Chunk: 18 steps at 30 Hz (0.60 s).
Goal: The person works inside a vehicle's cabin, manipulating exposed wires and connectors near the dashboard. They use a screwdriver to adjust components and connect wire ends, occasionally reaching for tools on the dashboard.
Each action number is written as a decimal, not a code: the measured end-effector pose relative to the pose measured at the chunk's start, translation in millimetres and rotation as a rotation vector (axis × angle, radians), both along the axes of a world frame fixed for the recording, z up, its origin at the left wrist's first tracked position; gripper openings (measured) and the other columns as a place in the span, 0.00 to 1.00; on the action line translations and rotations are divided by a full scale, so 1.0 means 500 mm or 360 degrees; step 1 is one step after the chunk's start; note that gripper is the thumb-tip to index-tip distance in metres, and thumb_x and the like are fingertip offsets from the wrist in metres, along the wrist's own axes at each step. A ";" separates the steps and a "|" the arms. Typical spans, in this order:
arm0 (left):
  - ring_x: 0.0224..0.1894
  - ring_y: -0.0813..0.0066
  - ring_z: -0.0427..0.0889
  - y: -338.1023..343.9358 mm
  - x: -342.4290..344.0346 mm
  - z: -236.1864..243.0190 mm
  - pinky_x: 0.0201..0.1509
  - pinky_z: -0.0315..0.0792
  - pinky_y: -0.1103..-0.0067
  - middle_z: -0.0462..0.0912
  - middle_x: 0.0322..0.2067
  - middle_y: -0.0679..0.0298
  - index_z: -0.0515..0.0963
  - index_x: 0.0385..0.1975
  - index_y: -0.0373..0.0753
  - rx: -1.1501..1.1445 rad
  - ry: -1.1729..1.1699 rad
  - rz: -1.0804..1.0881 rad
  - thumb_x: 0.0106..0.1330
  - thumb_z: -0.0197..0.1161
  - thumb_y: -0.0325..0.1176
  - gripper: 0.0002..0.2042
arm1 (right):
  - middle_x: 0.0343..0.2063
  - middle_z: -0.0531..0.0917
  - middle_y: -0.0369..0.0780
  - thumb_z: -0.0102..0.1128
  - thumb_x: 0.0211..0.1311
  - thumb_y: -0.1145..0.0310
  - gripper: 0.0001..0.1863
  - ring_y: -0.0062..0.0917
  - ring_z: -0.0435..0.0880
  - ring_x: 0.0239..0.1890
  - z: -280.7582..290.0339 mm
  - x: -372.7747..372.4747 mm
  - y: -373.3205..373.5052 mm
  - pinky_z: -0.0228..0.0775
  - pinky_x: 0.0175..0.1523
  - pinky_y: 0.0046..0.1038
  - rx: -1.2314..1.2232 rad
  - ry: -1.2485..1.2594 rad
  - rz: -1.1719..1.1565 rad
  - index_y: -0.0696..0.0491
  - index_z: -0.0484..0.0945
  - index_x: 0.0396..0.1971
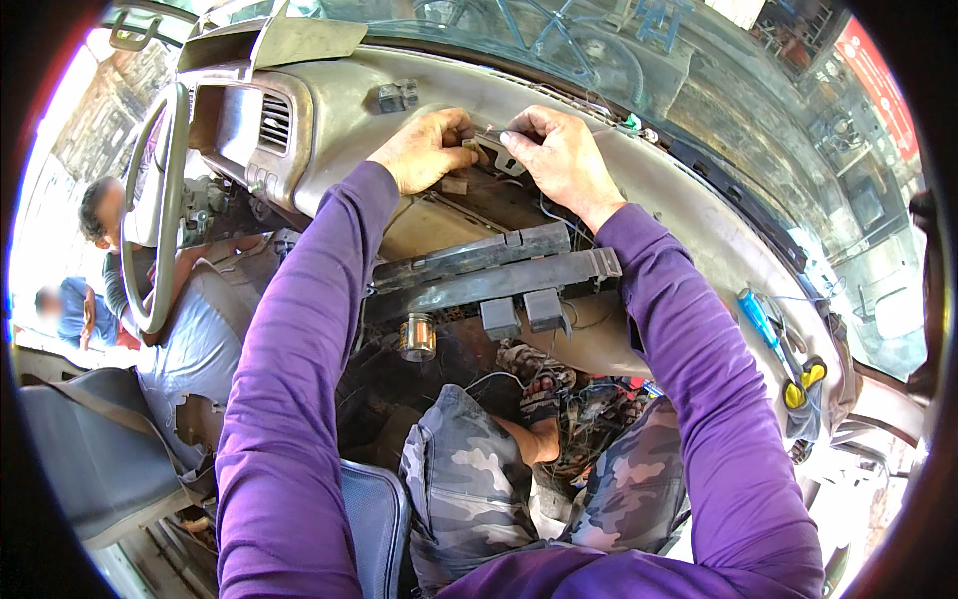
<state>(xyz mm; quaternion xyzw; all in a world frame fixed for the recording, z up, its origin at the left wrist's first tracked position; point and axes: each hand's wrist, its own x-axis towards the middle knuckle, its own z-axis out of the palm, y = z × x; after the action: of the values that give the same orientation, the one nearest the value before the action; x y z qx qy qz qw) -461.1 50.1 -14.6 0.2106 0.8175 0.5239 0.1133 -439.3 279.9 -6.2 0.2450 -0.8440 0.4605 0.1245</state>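
Both my hands are over an opening in the top of a vehicle's dashboard (344, 85). The fingers of my left hand (427, 150) are pinched together; a small tan piece shows at their tips, too little of it to name. Across from it, my right hand (567, 165) has thumb and forefinger closed at the edge of a small pale metal bracket (511, 160), which lies between the two hands. Inside the opening below are thin wires, partly hidden by my fingers. A small dark plastic block (397, 96) rests on the dashboard beyond my left hand.
Dark bars (499, 275) with two boxy modules (501, 318) cross below my hands, near a small jar (417, 337). A blue-handled screwdriver (761, 321) and yellow-and-black-handled pliers (804, 383) lie at right. Left are the steering wheel (172, 220) and another person (190, 299).
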 end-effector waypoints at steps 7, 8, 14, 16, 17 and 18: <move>0.37 0.78 0.81 0.013 0.024 0.019 0.44 0.77 0.76 0.85 0.34 0.61 0.77 0.42 0.34 -0.0232 0.0225 0.0053 0.62 0.70 0.28 0.12 | 0.31 0.88 0.46 0.64 0.65 0.66 0.11 0.33 0.87 0.34 0.000 0.003 0.002 0.76 0.44 0.33 0.0006 0.0027 -0.0026 0.60 0.83 0.36; 0.37 0.78 0.81 0.011 0.024 0.016 0.44 0.77 0.76 0.85 0.34 0.61 0.77 0.41 0.33 -0.0213 0.0225 0.0064 0.61 0.71 0.28 0.12 | 0.31 0.88 0.45 0.64 0.65 0.66 0.11 0.33 0.87 0.34 0.001 0.004 0.001 0.76 0.44 0.33 0.0007 -0.0003 -0.0002 0.60 0.83 0.36; 0.36 0.77 0.81 0.014 0.029 0.016 0.42 0.77 0.77 0.84 0.32 0.62 0.78 0.38 0.33 -0.0266 0.0312 0.0100 0.61 0.71 0.27 0.10 | 0.29 0.88 0.44 0.64 0.65 0.67 0.10 0.31 0.87 0.34 0.009 0.011 0.002 0.77 0.44 0.32 0.0069 -0.0066 0.0065 0.59 0.84 0.37; 0.35 0.77 0.81 0.016 0.030 0.018 0.41 0.77 0.78 0.84 0.32 0.63 0.78 0.38 0.33 -0.0267 0.0360 0.0077 0.60 0.71 0.26 0.10 | 0.29 0.88 0.44 0.64 0.65 0.67 0.10 0.31 0.87 0.33 0.010 0.011 0.003 0.77 0.44 0.32 0.0072 -0.0059 0.0107 0.59 0.84 0.37; 0.35 0.77 0.81 0.015 0.031 0.018 0.41 0.77 0.78 0.84 0.32 0.63 0.78 0.38 0.33 -0.0264 0.0335 0.0079 0.60 0.71 0.26 0.10 | 0.29 0.88 0.44 0.64 0.65 0.67 0.10 0.32 0.87 0.33 0.010 0.012 0.002 0.77 0.44 0.32 0.0092 -0.0071 0.0087 0.59 0.84 0.37; 0.34 0.78 0.81 0.015 0.030 0.018 0.41 0.77 0.78 0.85 0.31 0.63 0.78 0.37 0.34 -0.0261 0.0310 0.0080 0.60 0.71 0.26 0.10 | 0.28 0.88 0.44 0.64 0.65 0.67 0.10 0.32 0.88 0.33 0.010 0.012 0.000 0.77 0.44 0.32 0.0113 -0.0083 0.0067 0.59 0.84 0.37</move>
<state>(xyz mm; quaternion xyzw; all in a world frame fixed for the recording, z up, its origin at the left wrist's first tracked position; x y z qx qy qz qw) -446.1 57.6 -5.5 0.2299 0.8698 0.4351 0.0370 -433.1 280.1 -1.2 0.2549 -0.8574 0.4390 0.0839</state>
